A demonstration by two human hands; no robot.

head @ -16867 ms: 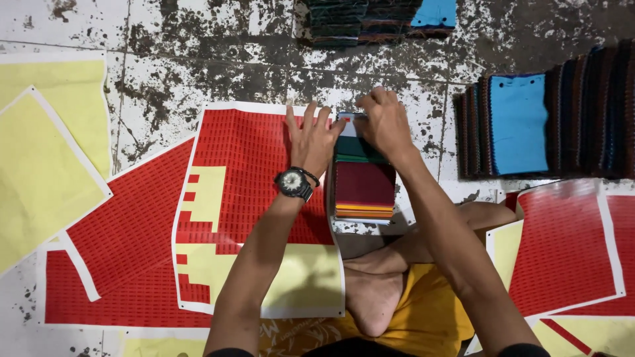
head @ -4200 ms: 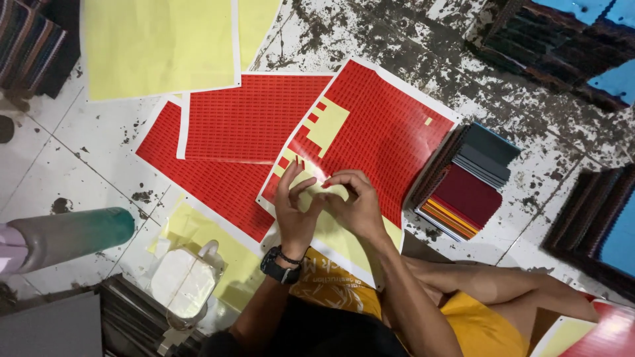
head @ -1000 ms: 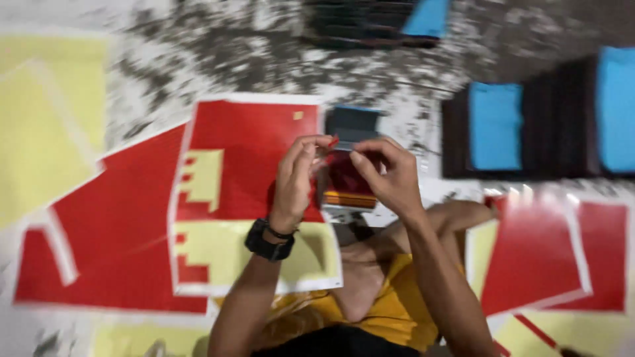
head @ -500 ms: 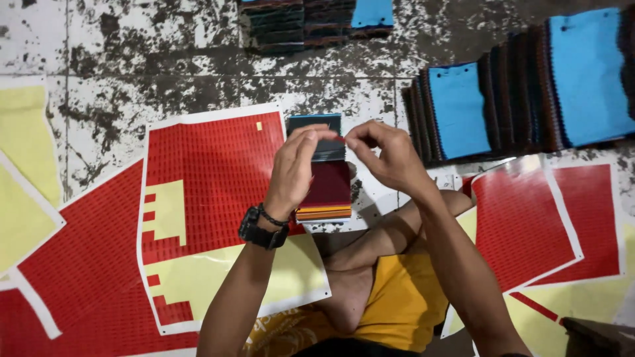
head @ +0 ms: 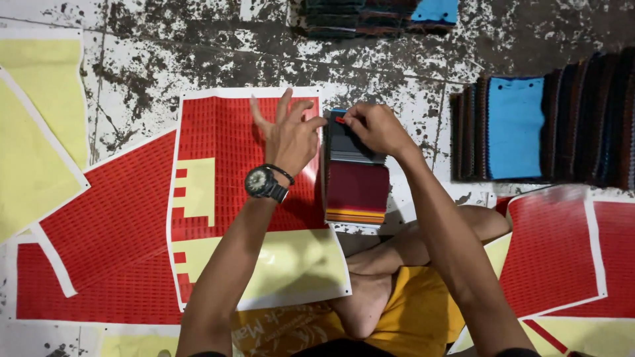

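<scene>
Our right hand (head: 377, 125) pinches a small red sticker (head: 340, 120) at the swatch stack's (head: 356, 178) twelve o'clock edge; our left hand (head: 291, 135) is spread. We think the sticker could land crooked if the stack shifts.

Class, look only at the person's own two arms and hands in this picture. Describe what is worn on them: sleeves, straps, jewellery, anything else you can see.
Both forearms are bare, with no sleeves or gloves in view. The left hand has a dark round-faced wristwatch on a black strap, with a thin dark band beside it at the wrist. The right hand and its wrist carry nothing: no watch, band or ring shows.
</scene>
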